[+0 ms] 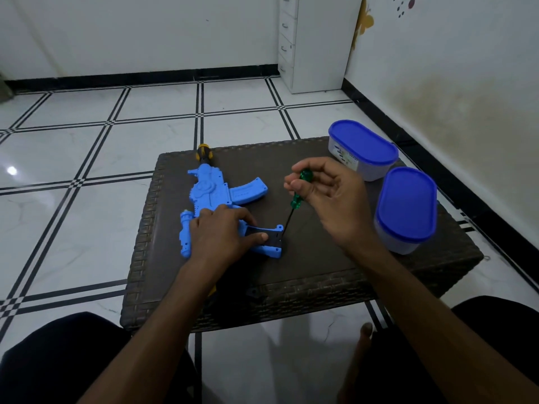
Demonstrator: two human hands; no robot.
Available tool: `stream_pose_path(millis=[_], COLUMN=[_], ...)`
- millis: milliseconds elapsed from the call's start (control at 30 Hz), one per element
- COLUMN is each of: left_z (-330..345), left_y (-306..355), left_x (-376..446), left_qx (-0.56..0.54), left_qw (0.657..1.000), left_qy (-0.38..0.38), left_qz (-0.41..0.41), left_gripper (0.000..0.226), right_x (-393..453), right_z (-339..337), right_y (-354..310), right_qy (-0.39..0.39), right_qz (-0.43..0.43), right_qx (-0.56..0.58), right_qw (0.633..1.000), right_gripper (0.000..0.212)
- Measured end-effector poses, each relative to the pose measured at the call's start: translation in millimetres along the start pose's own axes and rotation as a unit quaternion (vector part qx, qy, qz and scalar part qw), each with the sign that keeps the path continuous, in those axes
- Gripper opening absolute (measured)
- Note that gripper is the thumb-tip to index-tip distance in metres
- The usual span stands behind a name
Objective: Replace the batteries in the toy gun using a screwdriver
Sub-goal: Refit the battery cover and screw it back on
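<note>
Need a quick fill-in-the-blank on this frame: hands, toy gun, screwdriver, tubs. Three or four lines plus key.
1. The right hand holds a screwdriver with a ____ handle.
2. The left hand rests on the ____ toy gun.
3. The screwdriver's tip meets the gun's ____ panel.
4. The two tubs on the table have ____ lids.

Missing words: green; blue; black; blue

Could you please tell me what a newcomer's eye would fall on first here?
First, the bright blue toy gun lying left of centre on the dark woven table, pressed down by the left hand. Then the right hand pinching a green-handled screwdriver, its tip at the gun's grip. Two blue-lidded containers stand at right.
</note>
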State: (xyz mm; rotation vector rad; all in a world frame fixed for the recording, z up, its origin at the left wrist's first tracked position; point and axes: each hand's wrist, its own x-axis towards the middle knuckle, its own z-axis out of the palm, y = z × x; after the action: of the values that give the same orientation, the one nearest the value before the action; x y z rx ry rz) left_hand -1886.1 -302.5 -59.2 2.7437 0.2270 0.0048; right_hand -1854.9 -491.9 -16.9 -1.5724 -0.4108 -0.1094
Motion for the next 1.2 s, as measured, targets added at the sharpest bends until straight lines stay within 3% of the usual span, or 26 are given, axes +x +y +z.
stream_pose_path(millis=[267,400,533,733,900,1067,1200], left_z=[1,2,4,5,6,6,6], left_y=[1,0,0,-2,-1,-1,-1], left_x=[2,2,1,2,2,1,0], left_qx=[0.011,0.011,0.01,0.008,0.01,0.009,0.008], left_qw=[1.0,1.0,1.0,1.0,1.0,1.0,1.0], left_qy=[-0.005,0.002,0.015,0.019,0.021,0.021,0.022], left_qz=[-0.004,0.001,0.004,0.006,0.005,0.007,0.004], left_gripper=[0.031,0.031,0.031,0.029,0.03,0.03,0.033], right_x=[2,0,-2,2,3,5,2], right_z=[1,4,8,1,-1,3,1], right_y=[0,-2,0,-11,-16,-9,-12], right_qy=[-0.027,-0.057,-0.091,-0.162,-0.179,-0.155,-0.18], right_qz=[-0.025,-0.092,-0.178,-0.128,-0.118,-0.145,-0.108], right_qx=[-0.049,-0.138,-0.248,-0.196,-0.233,-0.307,-0.264], right_qw=[0.998,0.984,0.948,0.959,0.949,0.928,0.941], right_gripper=[0.023,0.023,0.018,0.036,0.034,0.016,0.025])
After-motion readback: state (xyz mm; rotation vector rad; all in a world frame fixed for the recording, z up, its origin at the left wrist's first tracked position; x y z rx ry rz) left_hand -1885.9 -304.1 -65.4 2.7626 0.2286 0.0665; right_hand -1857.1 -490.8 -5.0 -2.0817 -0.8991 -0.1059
